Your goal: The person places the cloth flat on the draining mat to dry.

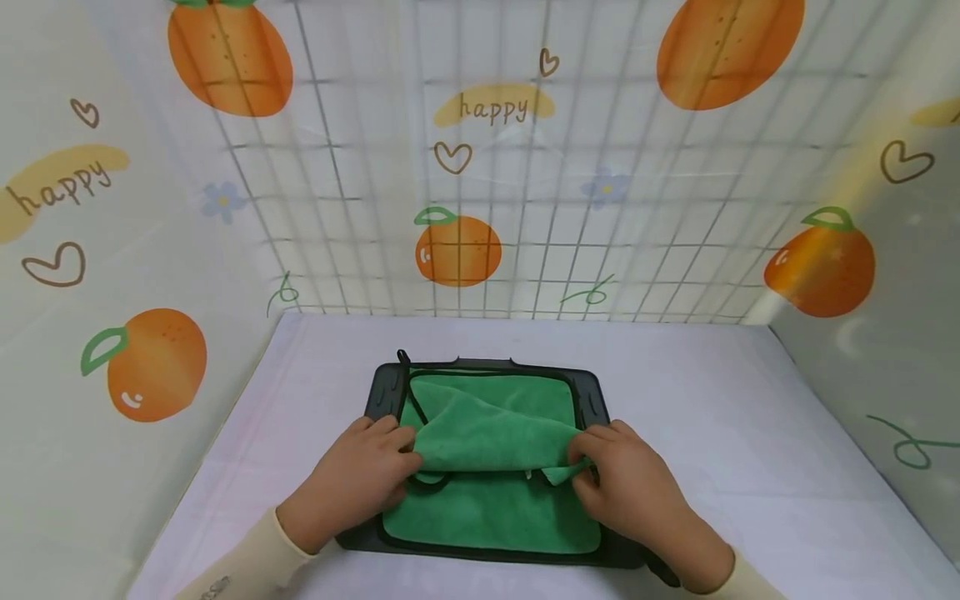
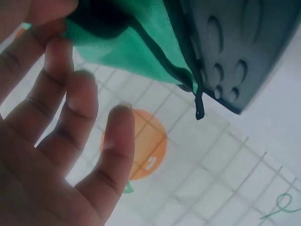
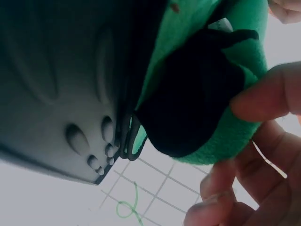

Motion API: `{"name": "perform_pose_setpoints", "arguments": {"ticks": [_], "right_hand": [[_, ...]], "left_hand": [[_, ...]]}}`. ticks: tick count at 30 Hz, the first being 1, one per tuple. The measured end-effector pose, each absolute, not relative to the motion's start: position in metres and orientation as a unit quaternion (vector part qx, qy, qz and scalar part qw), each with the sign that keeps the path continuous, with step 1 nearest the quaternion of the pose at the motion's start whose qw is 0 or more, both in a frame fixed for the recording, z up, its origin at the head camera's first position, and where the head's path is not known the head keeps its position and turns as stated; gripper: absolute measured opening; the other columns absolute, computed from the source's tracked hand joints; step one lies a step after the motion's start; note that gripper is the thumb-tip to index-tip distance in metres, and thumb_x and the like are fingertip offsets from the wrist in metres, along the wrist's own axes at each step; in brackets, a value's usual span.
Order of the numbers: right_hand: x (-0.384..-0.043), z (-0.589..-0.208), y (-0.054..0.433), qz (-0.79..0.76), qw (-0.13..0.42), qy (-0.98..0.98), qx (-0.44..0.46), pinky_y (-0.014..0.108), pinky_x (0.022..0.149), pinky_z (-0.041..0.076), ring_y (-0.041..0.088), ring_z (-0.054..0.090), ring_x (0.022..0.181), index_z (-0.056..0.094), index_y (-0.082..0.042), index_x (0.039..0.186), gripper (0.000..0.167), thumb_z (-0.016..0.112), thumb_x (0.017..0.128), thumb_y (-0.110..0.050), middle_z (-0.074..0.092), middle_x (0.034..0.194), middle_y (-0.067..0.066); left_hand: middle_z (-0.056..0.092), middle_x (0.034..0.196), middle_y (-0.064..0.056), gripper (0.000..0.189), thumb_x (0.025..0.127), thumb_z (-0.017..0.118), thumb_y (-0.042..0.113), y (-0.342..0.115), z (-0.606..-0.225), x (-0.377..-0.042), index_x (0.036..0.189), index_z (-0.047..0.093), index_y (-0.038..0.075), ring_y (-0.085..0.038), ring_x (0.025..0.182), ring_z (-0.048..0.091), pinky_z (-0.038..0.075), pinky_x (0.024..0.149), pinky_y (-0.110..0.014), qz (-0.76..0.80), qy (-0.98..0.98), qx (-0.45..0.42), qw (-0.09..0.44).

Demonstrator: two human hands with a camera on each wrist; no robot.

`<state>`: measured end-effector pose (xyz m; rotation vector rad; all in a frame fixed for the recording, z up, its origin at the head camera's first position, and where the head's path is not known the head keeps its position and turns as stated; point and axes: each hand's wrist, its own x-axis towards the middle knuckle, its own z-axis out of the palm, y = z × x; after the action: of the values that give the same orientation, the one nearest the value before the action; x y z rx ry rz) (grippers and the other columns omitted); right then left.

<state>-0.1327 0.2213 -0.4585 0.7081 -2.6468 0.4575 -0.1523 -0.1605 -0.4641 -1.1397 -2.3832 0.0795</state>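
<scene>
A green towel [image 1: 491, 429] with black edging lies on a dark tray [image 1: 386, 390], its middle folded into a raised roll. My left hand [image 1: 371, 462] pinches the left end of that roll between thumb and fingers. At the other end my right hand [image 1: 626, 475] grips the towel, the thumb [image 3: 265, 96] on the green side in the right wrist view. There, the towel's dark underside shows, with a small pale tag [image 3: 221, 25] by the fold. A thin black loop [image 2: 200, 107] sticks out at the towel's corner in the left wrist view.
The tray rests on a white tabletop [image 1: 697, 400]. Pale curtains [image 1: 360, 167] printed with oranges, hearts and the word "happy" stand behind and at both sides, with a grid of lines at the back.
</scene>
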Motion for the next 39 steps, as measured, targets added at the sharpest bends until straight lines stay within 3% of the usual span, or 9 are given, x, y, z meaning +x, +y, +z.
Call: {"name": "perform_pose_setpoints", "arguments": {"ticks": [6,12,18,24,31,39], "right_hand": [[-0.131,-0.462,0.218,0.164,0.147,-0.94,0.26,0.025,0.067,0.045,0.006,0.045,0.079,0.073,-0.025,0.092,0.031,0.071,0.073,-0.001,0.065,0.092,-0.017],[-0.123,-0.46,0.21,0.126,0.183,-0.919,0.325,0.031,0.074,0.044,0.006,0.043,0.085,0.077,-0.025,0.103,0.028,0.084,0.076,-0.023,0.067,0.106,-0.016],[-0.119,-0.46,0.196,0.096,0.209,-0.879,0.418,0.032,0.071,0.036,0.011,0.043,0.087,0.077,-0.025,0.1,0.028,0.091,0.077,-0.024,0.065,0.099,-0.016],[-0.117,-0.463,0.187,0.032,0.2,-0.885,0.419,0.032,0.069,0.027,0.013,0.041,0.082,0.076,-0.024,0.093,0.021,0.091,0.077,-0.024,0.063,0.087,-0.013],[-0.119,-0.465,0.186,-0.005,0.216,-0.896,0.389,0.034,0.067,0.026,0.017,0.04,0.078,0.077,-0.024,0.084,0.016,0.088,0.076,-0.016,0.063,0.078,-0.01],[-0.12,-0.456,0.195,0.012,0.221,-0.891,0.397,0.031,0.066,0.029,0.016,0.04,0.078,0.082,-0.02,0.095,0.021,0.086,0.079,-0.008,0.068,0.088,-0.009]], "left_hand": [[0.044,0.074,0.01,0.017,0.078,0.077,0.013,-0.162,-0.464,-0.15,0.076,0.071,0.028,-0.013,0.069,0.039,0.029,0.06,-0.03,0.02,-0.888,-0.411,0.204],[0.044,0.075,0.011,0.01,0.082,0.076,0.026,-0.15,-0.467,-0.149,0.075,0.069,0.027,-0.012,0.069,0.039,0.03,0.059,-0.031,0.007,-0.883,-0.432,0.181],[0.051,0.078,0.01,0.015,0.089,0.082,0.036,-0.137,-0.47,-0.149,0.077,0.075,0.028,-0.012,0.071,0.041,0.03,0.059,-0.029,0.048,-0.868,-0.462,0.176],[0.054,0.078,0.011,0.027,0.085,0.086,0.05,-0.131,-0.472,-0.149,0.072,0.076,0.028,-0.013,0.072,0.045,0.034,0.059,-0.029,0.071,-0.868,-0.459,0.173],[0.05,0.071,0.009,0.024,0.086,0.078,0.018,-0.131,-0.476,-0.148,0.066,0.069,0.026,-0.012,0.066,0.044,0.025,0.055,-0.027,0.058,-0.86,-0.458,0.218],[0.048,0.075,0.011,0.012,0.085,0.08,0.02,-0.146,-0.471,-0.149,0.076,0.075,0.027,-0.011,0.068,0.039,0.026,0.057,-0.027,0.036,-0.874,-0.447,0.187]]}}
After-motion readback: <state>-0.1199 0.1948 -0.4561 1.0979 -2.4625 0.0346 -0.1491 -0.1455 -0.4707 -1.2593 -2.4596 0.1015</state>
